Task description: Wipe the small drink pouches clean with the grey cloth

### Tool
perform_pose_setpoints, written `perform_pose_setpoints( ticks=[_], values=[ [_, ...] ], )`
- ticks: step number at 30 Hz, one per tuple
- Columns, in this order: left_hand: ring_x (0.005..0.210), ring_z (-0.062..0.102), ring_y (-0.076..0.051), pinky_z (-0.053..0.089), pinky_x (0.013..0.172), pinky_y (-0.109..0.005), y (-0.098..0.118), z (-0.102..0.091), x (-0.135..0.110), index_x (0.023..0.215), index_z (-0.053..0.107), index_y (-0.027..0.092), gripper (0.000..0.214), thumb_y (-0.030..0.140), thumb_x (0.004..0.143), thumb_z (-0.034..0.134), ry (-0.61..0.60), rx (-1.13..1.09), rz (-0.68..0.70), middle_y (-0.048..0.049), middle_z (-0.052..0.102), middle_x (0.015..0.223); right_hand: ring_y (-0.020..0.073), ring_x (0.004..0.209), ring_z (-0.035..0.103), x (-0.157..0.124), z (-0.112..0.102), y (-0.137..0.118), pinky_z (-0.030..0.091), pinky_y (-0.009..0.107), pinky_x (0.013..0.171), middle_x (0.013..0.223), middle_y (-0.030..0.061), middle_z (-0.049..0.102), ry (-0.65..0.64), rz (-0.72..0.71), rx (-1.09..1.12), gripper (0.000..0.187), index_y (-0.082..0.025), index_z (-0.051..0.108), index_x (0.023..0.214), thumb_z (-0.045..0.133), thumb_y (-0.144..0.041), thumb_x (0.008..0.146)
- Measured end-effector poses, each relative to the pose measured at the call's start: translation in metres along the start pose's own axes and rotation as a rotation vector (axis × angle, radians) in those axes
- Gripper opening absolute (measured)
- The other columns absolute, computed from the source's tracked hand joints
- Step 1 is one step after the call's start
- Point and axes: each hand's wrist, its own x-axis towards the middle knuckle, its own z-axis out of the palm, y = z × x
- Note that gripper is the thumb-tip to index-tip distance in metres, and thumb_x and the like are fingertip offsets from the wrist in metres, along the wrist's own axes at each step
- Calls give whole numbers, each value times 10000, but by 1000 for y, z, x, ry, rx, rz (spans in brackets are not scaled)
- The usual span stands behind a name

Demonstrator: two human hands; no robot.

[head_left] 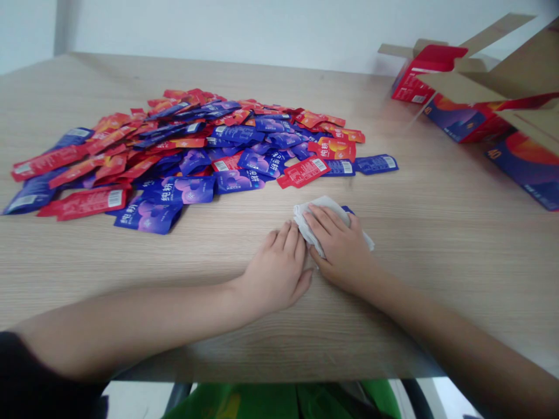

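Observation:
A folded white cloth or tissue (pixel 321 203) lies under my right hand (pixel 343 244), whose fingers bend over it and press it to the table. From beneath its far right edge peeks a bit of a blue sachet (pixel 347 209); the rest of that sachet is hidden. My left hand (pixel 282 262) rests palm down just left of the cloth, fingers stretched out and thumb apart, the fingertips at the cloth's edge. Whether anything lies beneath those fingers, I cannot tell. Beyond both hands spreads a heap of blue and red sachets (pixel 236 134).
Several opened cardboard boxes stand at the right: a red box (pixel 408 81) at the back, a blue and red box (pixel 458 119) before it, and another box (pixel 528 169) nearest. The wooden table (pixel 437 244) meets a white wall (pixel 262 29) behind.

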Motion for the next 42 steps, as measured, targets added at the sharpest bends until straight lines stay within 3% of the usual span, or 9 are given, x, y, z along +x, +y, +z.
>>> perform_pose_setpoints(
  ticks=[6,11,27,35,42],
  values=[
    [1377,411,-426,398,1072,-497,-1,2,-1,1376,475,-64,645,407,942,401,5,27,5,-322,431,1460,304,1380,387,-2,2,4,273,535,1049,1545,145,415,21,68,-28,543,-119,421,1465,350,-357,982],
    [1372,415,-433,389,1083,-500,0,3,-1,1396,442,-87,674,414,947,399,6,38,6,-331,423,1461,276,1403,367,-3,-2,11,306,520,1048,1554,118,407,-36,109,4,529,-152,418,1471,297,-374,1006],
    [1382,400,-433,380,1087,-507,-1,2,-1,1409,417,-87,677,406,945,420,-2,16,2,-335,395,1478,299,1412,353,-5,-4,17,360,583,1027,1565,136,381,-64,264,-107,568,-96,365,1489,271,-382,1008],
    [1384,404,-421,382,1094,-492,0,2,-1,1412,424,-81,678,419,956,386,-5,46,6,-323,399,1482,301,1392,379,-7,-3,19,355,560,1026,1549,152,404,-54,261,-114,549,-110,401,1466,275,-377,1003],
    [1389,391,-433,385,1082,-501,0,3,-2,1406,429,-101,673,405,966,375,7,56,14,-341,385,1480,312,1388,364,-7,-1,12,311,571,1023,1542,177,406,-14,149,-69,538,-98,422,1452,281,-352,999]
  ],
)
